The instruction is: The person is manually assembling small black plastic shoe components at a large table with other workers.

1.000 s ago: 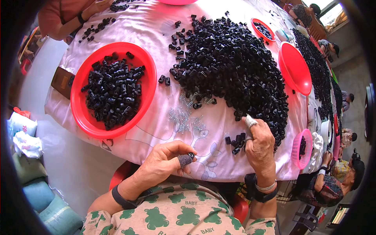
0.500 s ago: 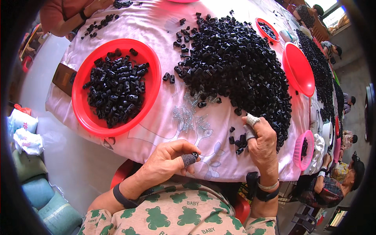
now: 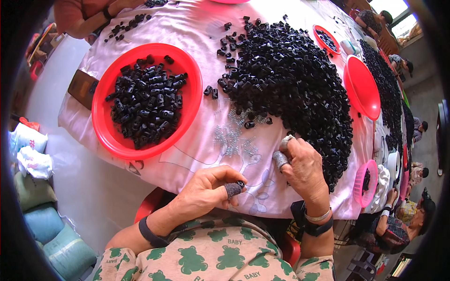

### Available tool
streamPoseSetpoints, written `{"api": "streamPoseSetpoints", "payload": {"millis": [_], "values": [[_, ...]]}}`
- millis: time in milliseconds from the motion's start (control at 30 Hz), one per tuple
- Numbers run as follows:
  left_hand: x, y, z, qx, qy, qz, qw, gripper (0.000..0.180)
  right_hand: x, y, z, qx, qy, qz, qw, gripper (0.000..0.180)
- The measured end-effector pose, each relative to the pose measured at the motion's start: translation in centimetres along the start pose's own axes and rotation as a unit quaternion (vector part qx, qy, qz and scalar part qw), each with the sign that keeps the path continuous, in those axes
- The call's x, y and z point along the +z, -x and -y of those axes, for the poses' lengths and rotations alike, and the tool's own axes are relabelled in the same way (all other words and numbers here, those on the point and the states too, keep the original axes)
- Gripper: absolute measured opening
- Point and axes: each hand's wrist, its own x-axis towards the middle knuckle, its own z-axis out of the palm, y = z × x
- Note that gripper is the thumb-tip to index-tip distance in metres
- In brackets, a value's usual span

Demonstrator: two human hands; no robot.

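One black part (image 3: 240, 184) pinched in left hand (image 3: 213, 187) | right hand (image 3: 302, 164) beside pile (image 3: 300, 89)

small black plastic part (image 3: 240, 184) | pinched upright in left-hand fingers (image 3: 233, 189) | just off counter (image 3: 187, 159) edge | big black parts heap (image 3: 300, 89) | mid-counter

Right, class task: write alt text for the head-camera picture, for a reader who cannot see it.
Seen from above, a person's left hand pinches a small black plastic part while the right hand rests at the edge of a big pile of black parts on a pink cloth-covered table. A red bowl at left holds more parts, with small metal springs scattered between.
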Motion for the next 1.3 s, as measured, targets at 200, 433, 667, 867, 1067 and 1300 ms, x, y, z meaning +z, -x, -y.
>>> {"api": "streamPoseSetpoints", "payload": {"millis": [200, 433, 667, 867, 1067, 1300], "values": [[0.2, 0.0, -0.2, -0.005, -0.019, -0.009, 1.000, 0.023, 0.1, 0.0, 0.3, 0.024, -0.040, 0.007, 0.999, 0.013], [0.4, 0.1, 0.0, 0.002, -0.024, -0.022, 0.999, 0.022, -0.9, 2.3, 1.9, 0.094, -0.372, -0.001, 0.923, 0.021], [0.7, 0.1, 0.1, 0.017, -0.038, -0.026, 0.999, 0.021, 1.6, 5.9, 4.7, 0.210, -0.634, 0.009, 0.744, 0.018], [0.7, 0.1, 0.5, 0.014, -0.039, -0.009, 0.999, 0.023, 2.1, 6.5, 4.5, 0.212, -0.615, 0.006, 0.759, 0.020], [0.7, 0.1, 0.6, 0.015, -0.056, -0.019, 0.998, 0.024, 2.2, 6.6, 5.0, 0.215, -0.596, 0.026, 0.773, 0.021], [0.7, 0.1, 0.7, 0.011, -0.057, -0.026, 0.998, 0.023, 2.4, 6.8, 5.3, 0.179, -0.605, 0.017, 0.776, 0.022]]}}
